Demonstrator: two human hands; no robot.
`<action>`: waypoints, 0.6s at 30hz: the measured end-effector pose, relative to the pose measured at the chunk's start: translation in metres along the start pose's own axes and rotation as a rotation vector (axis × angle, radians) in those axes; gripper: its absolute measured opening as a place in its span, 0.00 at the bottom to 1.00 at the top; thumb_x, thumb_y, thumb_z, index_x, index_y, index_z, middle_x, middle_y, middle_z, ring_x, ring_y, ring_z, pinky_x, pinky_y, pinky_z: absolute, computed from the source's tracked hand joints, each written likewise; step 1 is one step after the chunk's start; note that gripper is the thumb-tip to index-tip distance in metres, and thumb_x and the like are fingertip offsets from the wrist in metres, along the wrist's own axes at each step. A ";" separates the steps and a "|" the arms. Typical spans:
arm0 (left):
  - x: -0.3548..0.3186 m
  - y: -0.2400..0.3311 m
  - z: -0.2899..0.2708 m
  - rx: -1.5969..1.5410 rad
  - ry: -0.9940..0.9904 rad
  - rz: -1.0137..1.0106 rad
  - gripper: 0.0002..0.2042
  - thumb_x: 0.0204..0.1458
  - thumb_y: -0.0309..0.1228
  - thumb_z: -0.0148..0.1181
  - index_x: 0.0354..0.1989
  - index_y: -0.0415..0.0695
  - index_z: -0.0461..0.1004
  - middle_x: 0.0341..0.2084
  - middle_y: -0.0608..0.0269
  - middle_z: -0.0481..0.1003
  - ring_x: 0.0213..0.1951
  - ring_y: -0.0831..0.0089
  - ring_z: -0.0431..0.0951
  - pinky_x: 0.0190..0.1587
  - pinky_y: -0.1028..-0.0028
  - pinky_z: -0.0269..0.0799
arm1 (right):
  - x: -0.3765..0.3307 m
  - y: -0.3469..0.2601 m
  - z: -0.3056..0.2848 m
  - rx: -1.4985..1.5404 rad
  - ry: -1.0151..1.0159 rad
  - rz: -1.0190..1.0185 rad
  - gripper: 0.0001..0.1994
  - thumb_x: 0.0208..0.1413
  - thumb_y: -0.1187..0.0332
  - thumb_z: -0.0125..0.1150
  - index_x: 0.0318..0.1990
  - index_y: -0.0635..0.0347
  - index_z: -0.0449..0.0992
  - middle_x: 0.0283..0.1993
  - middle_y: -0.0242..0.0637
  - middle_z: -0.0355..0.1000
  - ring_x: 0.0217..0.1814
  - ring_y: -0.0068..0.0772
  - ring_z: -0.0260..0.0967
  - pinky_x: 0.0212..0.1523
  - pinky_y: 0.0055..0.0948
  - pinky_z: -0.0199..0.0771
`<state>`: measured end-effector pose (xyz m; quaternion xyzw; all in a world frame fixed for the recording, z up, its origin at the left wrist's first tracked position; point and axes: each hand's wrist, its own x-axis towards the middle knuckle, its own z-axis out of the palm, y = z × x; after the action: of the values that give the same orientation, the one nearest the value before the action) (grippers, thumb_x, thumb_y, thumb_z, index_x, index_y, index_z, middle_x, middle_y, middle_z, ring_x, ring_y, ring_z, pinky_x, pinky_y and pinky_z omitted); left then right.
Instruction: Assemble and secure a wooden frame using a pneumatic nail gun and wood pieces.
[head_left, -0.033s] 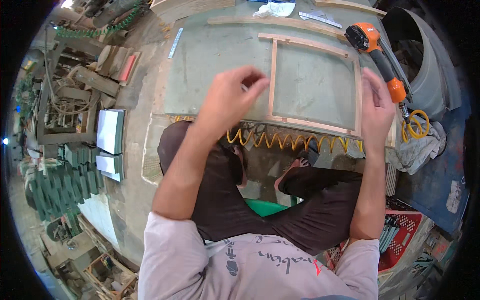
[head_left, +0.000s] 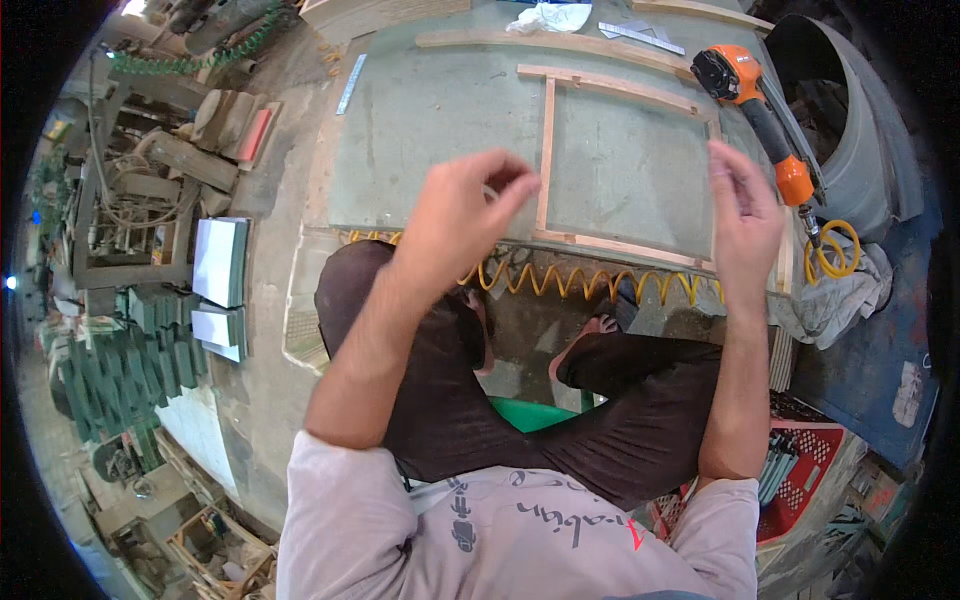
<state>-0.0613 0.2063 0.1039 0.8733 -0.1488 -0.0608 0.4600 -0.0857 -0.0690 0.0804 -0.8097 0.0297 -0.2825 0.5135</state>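
The person's left hand (head_left: 462, 212) is half curled, its thumb and fingertips near one another; I cannot tell whether they meet. Its grip shows no object, and the fingertips come close to the frame's left strip (head_left: 546, 150). The right hand (head_left: 748, 218) has its fingers pointing away from the body, over the frame's right side; whether its grip is together or on the wood I cannot tell.

One rectangular frame of four slender, pale wooden strips lies flat on the grey-green counter (head_left: 430, 110), between the hands. The far strip (head_left: 615, 87) and near strip (head_left: 620, 250) run left to right, slanting slightly toward the body at the right; the far one juts past the left corner. The sides look nearly equal, so its long axis is unclear. The right hand blocks part of the right side.

Beyond the frame lies one long wooden batten (head_left: 560, 42); to the right, one orange-and-black nail gun (head_left: 760, 120). Farther out are one crumpled white cloth (head_left: 550, 18) and, along the near edge, a yellow coiled hose (head_left: 565, 283).
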 end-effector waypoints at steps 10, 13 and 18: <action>-0.057 -0.016 0.039 -0.257 0.126 -0.134 0.14 0.54 0.21 0.62 0.49 0.35 0.74 0.41 0.57 0.79 0.41 0.75 0.80 0.44 0.75 0.78 | -0.023 -0.043 0.062 0.031 -0.679 0.304 0.13 0.57 0.66 0.62 0.41 0.70 0.79 0.34 0.43 0.79 0.36 0.27 0.75 0.41 0.28 0.75; -0.057 -0.018 0.040 -0.254 0.130 -0.133 0.13 0.54 0.21 0.61 0.49 0.36 0.74 0.41 0.56 0.79 0.42 0.74 0.81 0.44 0.74 0.79 | -0.027 -0.040 0.071 0.068 -0.755 0.399 0.14 0.56 0.66 0.62 0.41 0.71 0.79 0.35 0.47 0.79 0.37 0.31 0.77 0.42 0.30 0.75; -0.058 -0.026 0.047 -0.329 0.174 -0.094 0.12 0.54 0.21 0.61 0.48 0.37 0.74 0.41 0.55 0.80 0.43 0.73 0.81 0.44 0.74 0.79 | -0.027 -0.044 0.076 -0.048 -0.798 0.387 0.16 0.55 0.64 0.64 0.42 0.71 0.80 0.37 0.50 0.80 0.40 0.36 0.79 0.44 0.31 0.76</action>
<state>-0.1227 0.2016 0.0539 0.7942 -0.0556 -0.0298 0.6044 -0.0814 0.0229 0.0822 -0.8466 -0.0134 0.1542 0.5092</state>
